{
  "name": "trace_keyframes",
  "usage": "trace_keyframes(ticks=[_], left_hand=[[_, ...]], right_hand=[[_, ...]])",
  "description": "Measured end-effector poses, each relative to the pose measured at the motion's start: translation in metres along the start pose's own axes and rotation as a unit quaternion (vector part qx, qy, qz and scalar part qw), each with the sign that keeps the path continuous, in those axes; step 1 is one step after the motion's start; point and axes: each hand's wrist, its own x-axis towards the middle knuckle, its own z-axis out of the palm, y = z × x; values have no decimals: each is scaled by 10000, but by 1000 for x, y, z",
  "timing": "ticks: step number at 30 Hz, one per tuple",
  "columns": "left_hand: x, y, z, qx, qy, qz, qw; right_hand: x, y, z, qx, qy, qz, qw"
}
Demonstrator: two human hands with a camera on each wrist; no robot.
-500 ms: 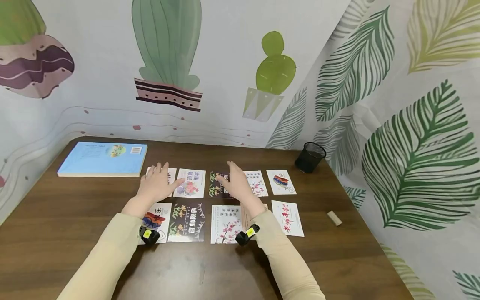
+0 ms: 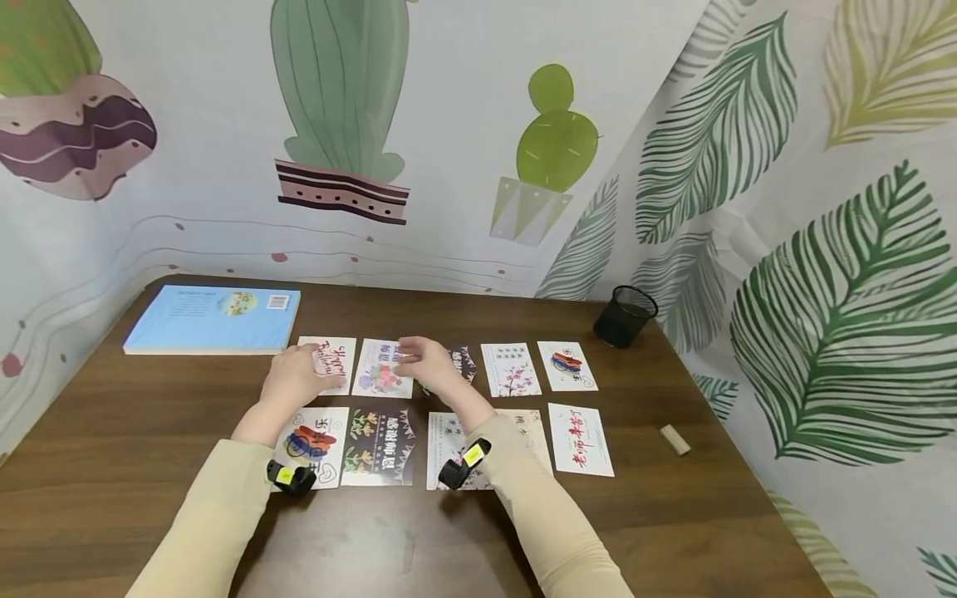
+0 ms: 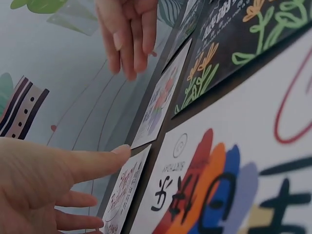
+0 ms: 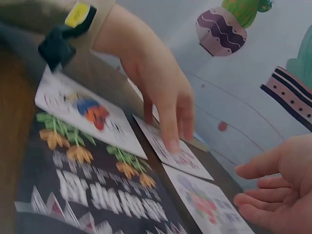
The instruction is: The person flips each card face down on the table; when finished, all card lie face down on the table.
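Observation:
My left hand [image 2: 293, 379] is over the left side of a white card with red script [image 2: 338, 364] at the left end of the back row, fingers loosely bent. Its thumb stretches across the card in the left wrist view. My right hand [image 2: 432, 367] hovers with relaxed fingers between a white flower-bouquet card [image 2: 380, 380] and a dark card [image 2: 467, 360], partly covering the dark one. Neither hand holds anything. Below the left hand lie a paint-stroke birthday card [image 2: 310, 444] and a dark floral card [image 2: 379, 447].
Further right lie a plum-blossom card [image 2: 512, 370], a small paint-stroke card [image 2: 568, 366] and a red-lettered card [image 2: 580, 440]. A blue book [image 2: 213, 320] lies back left. A black mesh pen holder [image 2: 625, 317] and a small pale block [image 2: 675, 440] stand right.
My right hand has moved left from the dark card toward the bouquet card. My left hand has drawn back slightly left and nearer, uncovering more of the red-script card.

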Motion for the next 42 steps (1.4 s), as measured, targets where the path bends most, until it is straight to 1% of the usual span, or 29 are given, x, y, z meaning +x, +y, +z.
trace_keyframes(ticks=[3, 6, 11, 13, 16, 19, 24, 27, 34, 39, 42], left_hand=[[-1, -1, 1, 91, 12, 1, 10000], [-2, -1, 1, 221, -72, -69, 9997], [-3, 0, 0, 334, -169, -125, 9992], [-3, 0, -1, 363, -169, -129, 9991], [-2, -1, -1, 435, -152, -179, 9988], [-1, -2, -1, 547, -110, -195, 9983], [-1, -5, -3, 656, -13, -63, 9978], [-2, -6, -5, 643, 0, -11, 9979], [0, -9, -7, 423, -42, 122, 9990], [-2, -10, -8, 103, -62, 396, 9991], [-3, -10, -10, -43, -159, 505, 9986]], right_hand=[[2, -4, 13, 353, -335, 100, 9988], [3, -7, 22, 518, -603, 196, 9966], [4, -11, 32, 514, -908, 260, 9942], [4, -12, 36, 440, -956, 262, 9941], [4, -12, 40, 433, -932, 286, 9943], [6, -14, 43, 472, -862, 442, 9942], [10, -15, 49, 891, -777, 788, 9899], [15, -15, 54, 1130, -713, 907, 9869], [27, -13, 63, 1510, -455, 931, 9831], [31, -9, 73, 1850, -301, 953, 9776], [30, -9, 77, 2073, -260, 988, 9729]])
